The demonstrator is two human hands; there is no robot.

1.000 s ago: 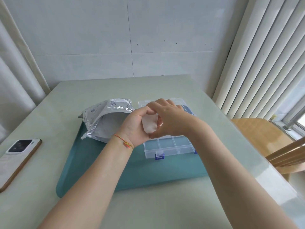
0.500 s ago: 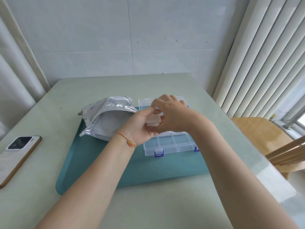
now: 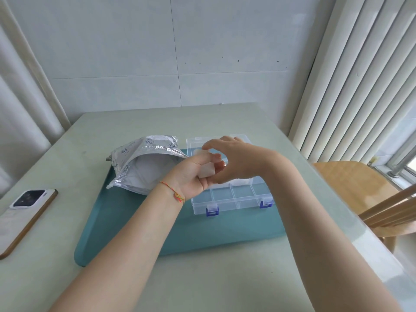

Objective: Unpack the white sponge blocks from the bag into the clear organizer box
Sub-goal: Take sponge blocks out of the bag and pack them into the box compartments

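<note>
Over the clear organizer box (image 3: 231,198) my two hands meet around a white sponge block (image 3: 208,171). My left hand (image 3: 191,176) grips the block between thumb and fingers. My right hand (image 3: 238,162) is curled over it and pinches its right edge, index finger arched above. The box has blue latches, its lid lies open at the back, and something white shows in a middle compartment (image 3: 239,182) behind my right wrist. Left of the box lies the silver foil bag (image 3: 144,158), its mouth open toward the box.
Box and bag sit on a teal tray (image 3: 180,233) on a pale green table. A phone (image 3: 27,212) lies at the table's left edge. A wooden chair (image 3: 351,188) stands at the right, beside vertical blinds. A tiled wall is behind the table.
Both hands stay together over the box with the sponge block. The block has sunk a little lower into my left hand, and my right index finger has lifted above it.
</note>
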